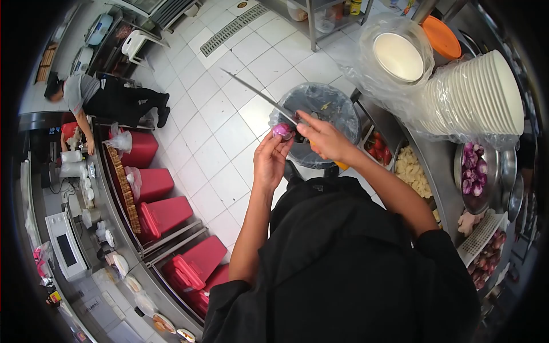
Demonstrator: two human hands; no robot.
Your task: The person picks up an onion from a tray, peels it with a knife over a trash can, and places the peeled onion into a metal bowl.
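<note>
A purple onion [282, 131] sits in the fingertips of my left hand [271, 157], its skin shiny. Closed around the handle of a long knife [260, 93] is my right hand [326, 137]; the blade points up and to the left, its base close beside the onion. The yellow-orange handle [311, 144] is mostly covered by my fingers. Beneath both hands stands a bin [337, 106] lined with a clear bag, with some scraps inside.
At right, a metal counter holds a bowl of purple onions [474, 168], a basket [481, 239] beside unpeeled onions, pale chopped pieces [412, 171] and stacked white containers [474, 94]. Red bins [166, 217] line the left counter, where another person [91, 97] bends over.
</note>
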